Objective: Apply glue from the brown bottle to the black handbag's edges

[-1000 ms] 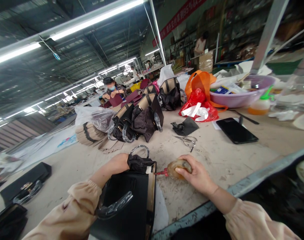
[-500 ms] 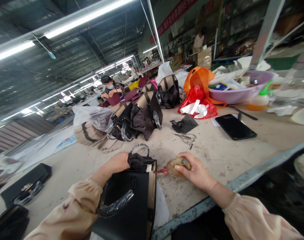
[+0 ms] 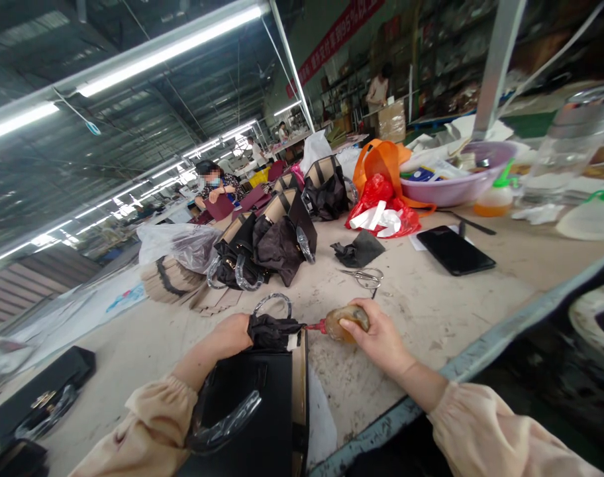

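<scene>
Two mishaps seemed likeliest: too hard a squeeze on the translucent amber bottle (image 3: 338,322) could have dripped liquid onto the smooth black handbag (image 3: 277,391), and a slipping red nozzle (image 3: 316,326) could have smeared its tan edge strip (image 3: 299,384). The right hand (image 3: 379,336) was closed around the bottle, nozzle tip at the bag's upper corner. Apart from it, the left hand (image 3: 232,333) met the crumpled black cloth (image 3: 272,331), fingers hidden, their grip impossible to tell. The bag lay on the beige counter (image 3: 411,298), near its edge.
</scene>
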The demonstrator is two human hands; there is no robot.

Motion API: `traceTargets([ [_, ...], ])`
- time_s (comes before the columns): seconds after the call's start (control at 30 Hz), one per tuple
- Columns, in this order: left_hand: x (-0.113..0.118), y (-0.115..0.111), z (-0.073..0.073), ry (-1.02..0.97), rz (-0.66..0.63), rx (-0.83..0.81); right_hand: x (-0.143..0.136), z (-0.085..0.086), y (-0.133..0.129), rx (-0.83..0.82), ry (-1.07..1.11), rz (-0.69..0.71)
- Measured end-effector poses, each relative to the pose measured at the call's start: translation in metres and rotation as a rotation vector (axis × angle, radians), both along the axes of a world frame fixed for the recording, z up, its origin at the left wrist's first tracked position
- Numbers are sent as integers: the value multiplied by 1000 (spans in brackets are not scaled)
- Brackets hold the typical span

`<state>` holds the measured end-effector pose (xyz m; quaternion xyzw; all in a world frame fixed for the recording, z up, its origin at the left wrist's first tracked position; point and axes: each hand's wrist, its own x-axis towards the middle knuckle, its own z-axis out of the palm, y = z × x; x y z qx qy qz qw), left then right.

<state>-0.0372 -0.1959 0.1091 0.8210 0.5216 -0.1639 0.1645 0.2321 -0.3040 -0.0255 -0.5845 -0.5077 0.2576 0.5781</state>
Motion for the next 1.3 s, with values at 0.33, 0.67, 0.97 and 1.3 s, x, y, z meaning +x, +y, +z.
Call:
traceTargets([
  [0.33,-1,0,1,3,-15,13,-6,11,-2,-299,201,-79],
  [0.67,4,0,3,30,-14,19,2,9,-2,-418,257,-93],
  [0.97,9,-4,8,28,-7,-1,3,7,-1,-426,264,-97],
  [1.3,2,-1,4,16,4,-1,3,8,-4,-391,260,-49],
])
